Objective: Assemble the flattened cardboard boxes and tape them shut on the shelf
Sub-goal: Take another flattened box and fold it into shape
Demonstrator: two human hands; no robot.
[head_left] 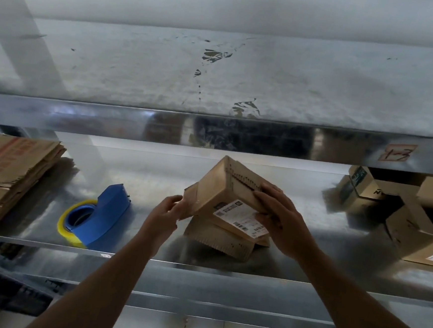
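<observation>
The left hand (165,211) is pinching the left edge of a small cardboard box (221,187), while the right hand (278,215) is clasping its right end, fingers lying across the top and thumb pressing beside the white shipping label (239,217). The box is tilting above the middle of the metal shelf (157,174), its lower flaps hanging open. A blue tape dispenser (102,214) is lying to the left, near 1 stack of flattened boxes (10,173).
</observation>
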